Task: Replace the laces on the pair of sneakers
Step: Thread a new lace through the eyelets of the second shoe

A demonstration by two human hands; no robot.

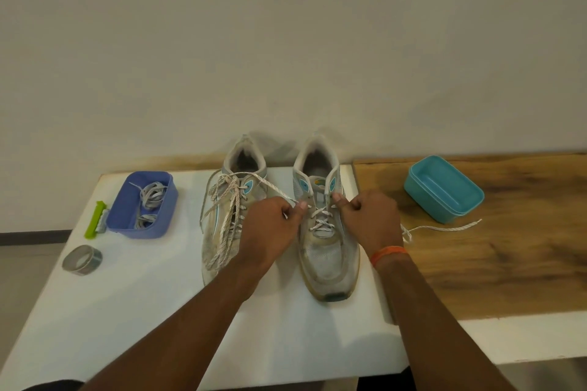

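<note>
No readable text, label, brand or number anywhere. Right sneaker (327,232) tongue carries small yellow-green patch, too blurred to read. Teal eye-shaped marks on sides of both sneakers, left sneaker (222,219) included: shapes only, no letters. Purple bin (127,216), teal container (444,190), tape roll (82,260), green tool (94,220): surfaces plain, no print made out.

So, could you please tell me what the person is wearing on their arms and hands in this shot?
Both forearms are bare, with no sleeves in view. The right hand has an orange band around its wrist. The left hand shows nothing on its wrist, and no gloves or rings are visible on either hand's fingers.
</note>
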